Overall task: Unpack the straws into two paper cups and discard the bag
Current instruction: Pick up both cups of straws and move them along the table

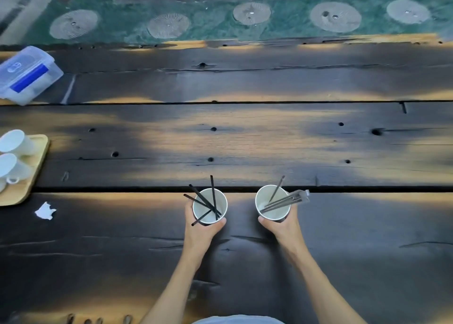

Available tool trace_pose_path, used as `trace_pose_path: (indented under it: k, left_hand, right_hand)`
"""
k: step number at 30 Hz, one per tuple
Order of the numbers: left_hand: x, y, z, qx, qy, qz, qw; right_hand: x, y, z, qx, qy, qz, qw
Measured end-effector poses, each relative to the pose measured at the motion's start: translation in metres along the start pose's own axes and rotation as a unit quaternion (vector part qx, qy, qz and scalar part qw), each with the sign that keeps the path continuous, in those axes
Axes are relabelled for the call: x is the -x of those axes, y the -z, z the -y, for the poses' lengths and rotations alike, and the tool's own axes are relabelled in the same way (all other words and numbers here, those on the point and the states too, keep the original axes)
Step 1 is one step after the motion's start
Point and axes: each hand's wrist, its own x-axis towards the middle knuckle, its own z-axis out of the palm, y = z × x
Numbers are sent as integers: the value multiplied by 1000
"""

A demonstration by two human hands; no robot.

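Dark plank table (245, 132) under me. My left hand (199, 228) is wrapped around one paper cup (209, 207), black straws (212, 197) fanning up and away from my fingers. My right hand (282, 225) grips the other cup (272, 203), its wrapped straws (285, 201) leaning off to the right.

paper cups (210, 206): 2 | white mugs (14, 141): 2 | plastic box (27, 75): 1
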Motion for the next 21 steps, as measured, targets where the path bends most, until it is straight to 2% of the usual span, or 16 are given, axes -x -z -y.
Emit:
trace_pose_path:
  k: [4,9,13,21]
  left_hand:
    - [-10,0,-11,16,-9,-12,1000]
    - [-46,-3,-40,30,-41,-18,999]
    - [-90,-10,-70,38,-77,-10,996]
    - [-198,-35,-117,50,-104,-15,993]
  right_hand:
    - [-9,0,11,4,8,-8,1000]
    - [-42,-10,43,6,60,-18,998]
    - [-84,-21,69,-1,97,-13,995]
    - [-198,-40,107,-41,97,-56,993]
